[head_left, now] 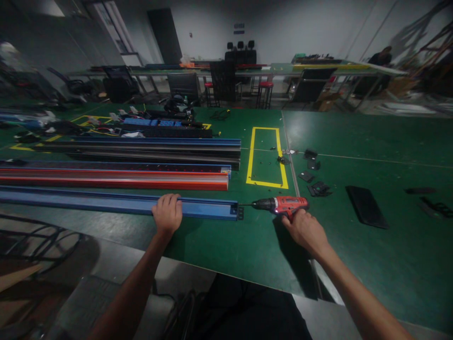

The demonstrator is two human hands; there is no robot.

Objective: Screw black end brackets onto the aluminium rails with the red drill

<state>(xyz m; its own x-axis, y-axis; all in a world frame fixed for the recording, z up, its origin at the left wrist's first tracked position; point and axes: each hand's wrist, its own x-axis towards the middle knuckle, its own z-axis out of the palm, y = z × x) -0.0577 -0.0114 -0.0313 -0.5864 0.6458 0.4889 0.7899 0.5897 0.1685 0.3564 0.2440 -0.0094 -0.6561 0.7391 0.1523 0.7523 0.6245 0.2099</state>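
Two bare hands show: the left hand (pixel 167 212), left of centre, is clasped over a blue rail (pixel 205 208) stretching from the left edge to mid-frame, and the right hand (pixel 306 230), right of centre, is wrapped around the grip of a drill (pixel 290 204). The drill's bit (pixel 247 204) points left at the rail's black end cap (pixel 240 214), contact too small to tell, while a red rail (pixel 141 181) lies just above the blue one.

blue rail (pixel 207 209) cut off at left, red drill (pixel 287 203) hidden at grip, distant person (pixel 381 57) blurred
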